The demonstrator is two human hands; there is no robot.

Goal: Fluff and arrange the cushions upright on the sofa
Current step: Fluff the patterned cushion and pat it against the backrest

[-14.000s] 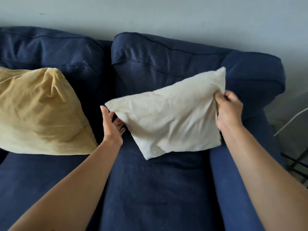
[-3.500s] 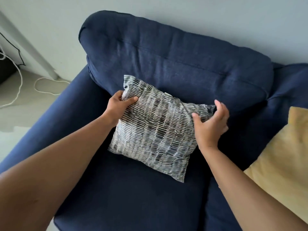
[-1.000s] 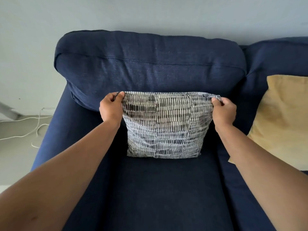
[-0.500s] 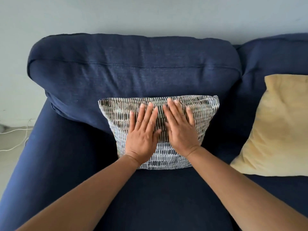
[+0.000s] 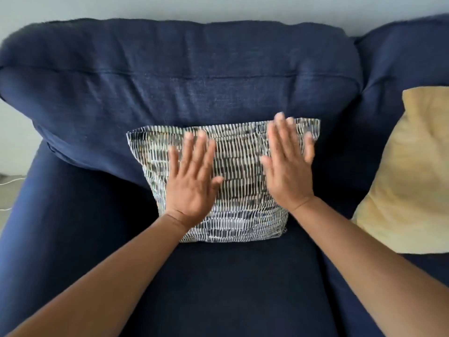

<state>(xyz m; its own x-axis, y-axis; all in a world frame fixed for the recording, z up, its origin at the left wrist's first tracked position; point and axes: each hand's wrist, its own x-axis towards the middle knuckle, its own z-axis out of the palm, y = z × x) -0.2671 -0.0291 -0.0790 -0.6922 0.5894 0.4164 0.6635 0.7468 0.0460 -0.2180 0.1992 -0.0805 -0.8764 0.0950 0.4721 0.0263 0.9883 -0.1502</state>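
Two cushions show on the navy sofa [image 5: 218,288]: one patterned cushion [image 5: 240,190] and one yellow cushion [image 5: 408,181]. The patterned cushion stands upright on the seat, leaning on the sofa's back pad; the yellow cushion sits to its right, cut off by the frame edge. Two hands lie flat, fingers spread, gripping nothing: the left hand [image 5: 192,183] over the patterned cushion's left half, the right hand [image 5: 289,171] over its right half. The right fingertips are blurred, so actual contact is unclear.

Two cushions, patterned [image 5: 239,181] and yellow [image 5: 410,171]; one sofa [image 5: 170,76]; two hands.
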